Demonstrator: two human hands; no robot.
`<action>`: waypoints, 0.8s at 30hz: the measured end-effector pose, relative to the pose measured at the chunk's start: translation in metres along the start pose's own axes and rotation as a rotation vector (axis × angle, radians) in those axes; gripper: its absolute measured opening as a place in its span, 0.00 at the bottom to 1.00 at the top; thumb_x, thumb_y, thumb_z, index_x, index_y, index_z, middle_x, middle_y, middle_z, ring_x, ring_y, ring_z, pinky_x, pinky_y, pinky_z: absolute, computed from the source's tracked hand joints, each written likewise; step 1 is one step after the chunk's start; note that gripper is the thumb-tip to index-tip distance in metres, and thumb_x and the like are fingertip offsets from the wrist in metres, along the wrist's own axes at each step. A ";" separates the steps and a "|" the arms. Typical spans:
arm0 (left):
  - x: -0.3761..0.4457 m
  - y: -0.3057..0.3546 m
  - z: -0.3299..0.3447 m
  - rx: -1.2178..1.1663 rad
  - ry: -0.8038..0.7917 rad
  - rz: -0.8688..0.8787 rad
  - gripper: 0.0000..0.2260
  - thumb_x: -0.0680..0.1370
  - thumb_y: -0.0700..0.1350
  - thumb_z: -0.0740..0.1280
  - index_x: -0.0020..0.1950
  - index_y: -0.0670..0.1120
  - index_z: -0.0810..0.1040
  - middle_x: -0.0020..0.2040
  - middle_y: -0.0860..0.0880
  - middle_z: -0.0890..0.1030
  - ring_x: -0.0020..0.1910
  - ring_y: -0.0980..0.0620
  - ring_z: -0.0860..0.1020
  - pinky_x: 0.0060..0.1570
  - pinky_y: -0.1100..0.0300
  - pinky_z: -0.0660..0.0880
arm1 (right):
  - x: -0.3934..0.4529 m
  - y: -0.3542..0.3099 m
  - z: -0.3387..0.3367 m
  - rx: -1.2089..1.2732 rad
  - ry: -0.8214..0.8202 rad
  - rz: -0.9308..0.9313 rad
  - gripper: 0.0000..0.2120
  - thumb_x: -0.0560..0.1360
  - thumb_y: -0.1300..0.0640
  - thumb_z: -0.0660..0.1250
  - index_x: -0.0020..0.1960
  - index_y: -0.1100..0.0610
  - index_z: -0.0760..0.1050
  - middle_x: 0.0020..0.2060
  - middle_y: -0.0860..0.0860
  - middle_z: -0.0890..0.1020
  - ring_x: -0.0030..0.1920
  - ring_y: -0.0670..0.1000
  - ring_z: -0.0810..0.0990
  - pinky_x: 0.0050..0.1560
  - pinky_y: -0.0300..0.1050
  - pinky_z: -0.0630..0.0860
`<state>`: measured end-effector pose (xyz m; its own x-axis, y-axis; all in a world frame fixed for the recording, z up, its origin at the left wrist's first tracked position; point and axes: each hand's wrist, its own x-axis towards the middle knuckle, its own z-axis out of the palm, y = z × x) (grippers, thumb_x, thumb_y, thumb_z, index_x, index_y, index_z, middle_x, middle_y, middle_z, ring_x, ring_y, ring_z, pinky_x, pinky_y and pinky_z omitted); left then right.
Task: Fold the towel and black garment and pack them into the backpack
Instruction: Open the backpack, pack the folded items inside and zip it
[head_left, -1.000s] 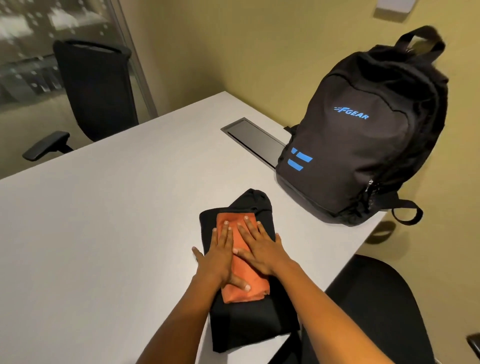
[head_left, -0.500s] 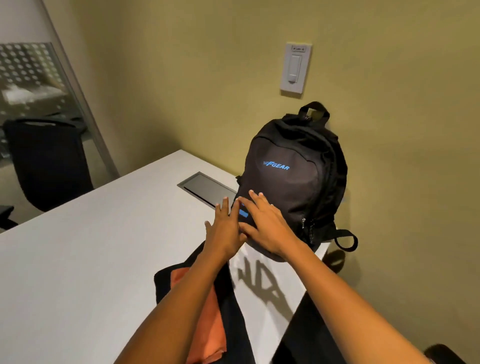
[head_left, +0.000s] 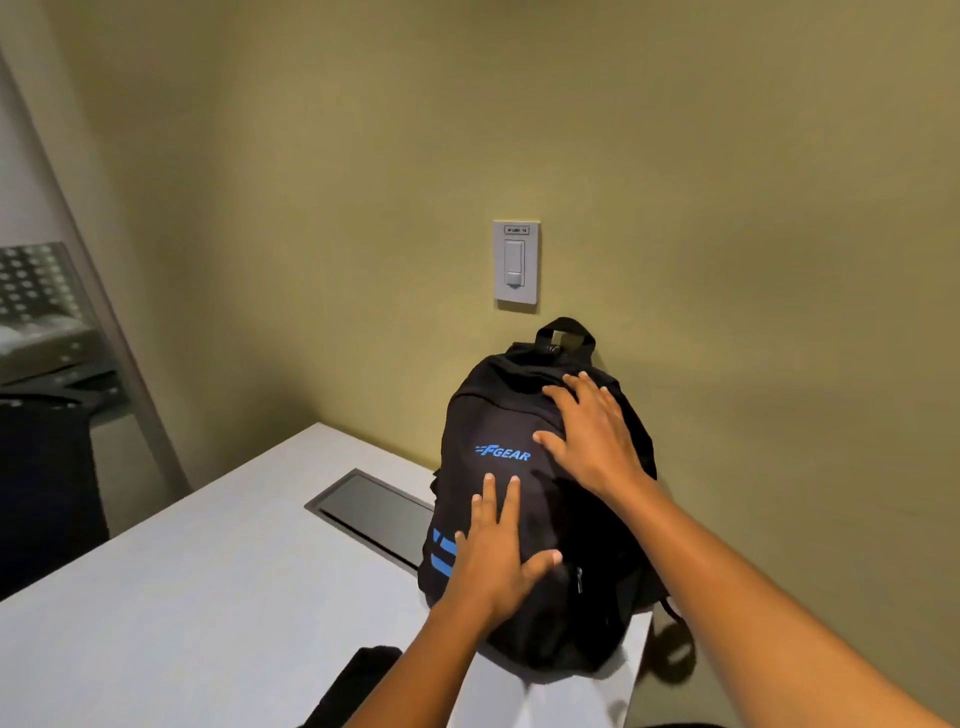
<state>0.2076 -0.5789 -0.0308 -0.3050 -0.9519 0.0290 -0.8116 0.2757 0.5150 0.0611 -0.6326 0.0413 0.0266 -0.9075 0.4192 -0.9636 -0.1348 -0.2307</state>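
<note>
A black backpack (head_left: 493, 415) with blue lettering stands upright and zipped near the table's far right corner, against the wall. My left hand (head_left: 496, 558) lies flat on its lower front, fingers straight. My right hand (head_left: 589, 436) rests spread over its upper front, near the top zipper line. Only a corner of the folded black garment (head_left: 358, 686) shows at the bottom edge, beside my left forearm. The orange towel is out of view.
The white table (head_left: 208, 597) carries a grey recessed cable hatch (head_left: 371, 512) left of the backpack. A wall switch (head_left: 515, 266) sits above the bag. A dark office chair (head_left: 47, 478) stands at far left by a glass partition.
Both hands left the stacked towel and garment and moved up onto the backpack; the right hand climbed toward its top. The view tilted up, dropping the folded stack out of sight.
</note>
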 end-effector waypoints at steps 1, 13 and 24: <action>0.002 0.000 0.003 -0.002 -0.003 0.005 0.41 0.76 0.60 0.62 0.76 0.52 0.36 0.76 0.50 0.33 0.76 0.45 0.40 0.72 0.41 0.50 | 0.008 0.001 0.001 -0.016 0.001 0.006 0.30 0.77 0.48 0.65 0.75 0.54 0.59 0.76 0.56 0.56 0.77 0.55 0.48 0.76 0.51 0.46; 0.051 0.004 0.000 0.032 0.089 0.089 0.41 0.76 0.61 0.61 0.76 0.50 0.37 0.76 0.48 0.33 0.76 0.48 0.39 0.73 0.44 0.46 | 0.070 0.036 0.018 0.189 -0.070 0.374 0.47 0.69 0.44 0.73 0.75 0.62 0.52 0.72 0.60 0.63 0.72 0.61 0.61 0.70 0.54 0.61; 0.079 0.020 0.009 0.200 0.024 0.045 0.44 0.75 0.66 0.58 0.77 0.43 0.40 0.77 0.47 0.36 0.76 0.47 0.36 0.72 0.41 0.39 | 0.045 0.033 0.037 -0.016 -0.165 0.241 0.18 0.76 0.49 0.65 0.62 0.57 0.75 0.57 0.59 0.76 0.58 0.61 0.76 0.53 0.48 0.74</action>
<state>0.1624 -0.6471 -0.0258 -0.3333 -0.9402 0.0702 -0.8809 0.3371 0.3324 0.0405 -0.6928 0.0204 -0.1621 -0.9653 0.2046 -0.9513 0.0978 -0.2922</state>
